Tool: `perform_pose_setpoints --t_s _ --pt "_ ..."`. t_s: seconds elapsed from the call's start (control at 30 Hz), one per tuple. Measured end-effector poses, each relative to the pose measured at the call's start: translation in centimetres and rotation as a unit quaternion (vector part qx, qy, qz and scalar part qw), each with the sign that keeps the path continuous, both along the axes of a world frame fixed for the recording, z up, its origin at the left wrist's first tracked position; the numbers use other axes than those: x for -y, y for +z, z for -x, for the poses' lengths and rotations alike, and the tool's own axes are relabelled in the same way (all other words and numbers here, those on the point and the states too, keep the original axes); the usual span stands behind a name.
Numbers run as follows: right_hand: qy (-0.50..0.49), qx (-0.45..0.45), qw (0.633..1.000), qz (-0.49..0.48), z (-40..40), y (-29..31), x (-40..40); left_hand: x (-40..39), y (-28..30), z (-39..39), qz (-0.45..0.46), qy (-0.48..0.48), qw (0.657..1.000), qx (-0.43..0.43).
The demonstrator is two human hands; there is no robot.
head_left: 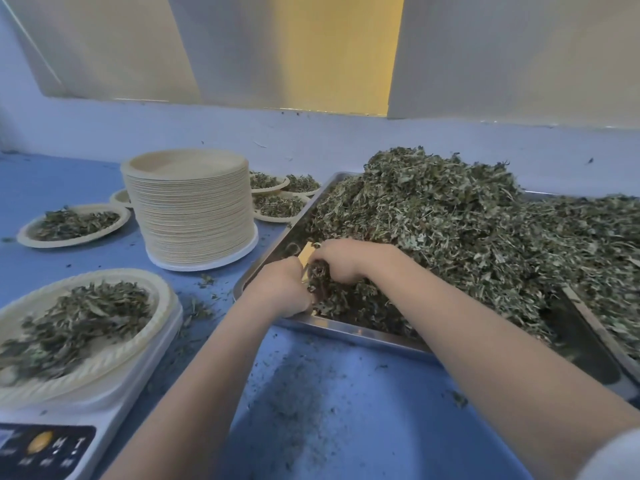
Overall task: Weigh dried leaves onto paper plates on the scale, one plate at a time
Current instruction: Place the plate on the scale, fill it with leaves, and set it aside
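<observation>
A large heap of dried leaves (450,230) fills a steel tray (346,329) at the right. Both hands are in the tray's near left corner. My left hand (280,289) and my right hand (343,259) curl round a clump of leaves between them, with a small yellowish piece showing by the fingers. At the lower left a paper plate (104,362) heaped with leaves sits on the white scale (114,420). The scale's display is blurred.
A tall stack of empty paper plates (192,209) stands behind the scale. Filled plates lie at the far left (71,225) and behind the stack (280,206). Leaf crumbs litter the blue tabletop (311,410). A pale wall edge runs along the back.
</observation>
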State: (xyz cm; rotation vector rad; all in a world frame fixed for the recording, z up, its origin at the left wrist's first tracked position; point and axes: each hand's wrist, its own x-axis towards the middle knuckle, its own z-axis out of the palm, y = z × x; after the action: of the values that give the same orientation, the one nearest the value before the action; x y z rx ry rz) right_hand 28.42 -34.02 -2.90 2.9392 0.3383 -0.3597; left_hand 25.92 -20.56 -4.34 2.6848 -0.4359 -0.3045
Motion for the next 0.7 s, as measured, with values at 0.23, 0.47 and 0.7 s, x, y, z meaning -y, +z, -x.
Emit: perform_pose_setpoints --t_s 0.23,0.47,0.7 --pt "0.002 -0.097 0.989 -0.116 4.6 2.2 2.5 -0.3 0.5 0.1 0.050 -0.035 0.995 -0.077" --pt "0.017 -0.031 0.992 -0.119 4.3 -0.7 0.7 -0.3 1.0 0.9 0.094 -0.072 0.987 -0.104" --pt "-0.018 0.109 0.967 -0.229 4.5 0.6 -0.3 -1.1 1.9 1.4 0.228 -0.029 0.969 -0.088"
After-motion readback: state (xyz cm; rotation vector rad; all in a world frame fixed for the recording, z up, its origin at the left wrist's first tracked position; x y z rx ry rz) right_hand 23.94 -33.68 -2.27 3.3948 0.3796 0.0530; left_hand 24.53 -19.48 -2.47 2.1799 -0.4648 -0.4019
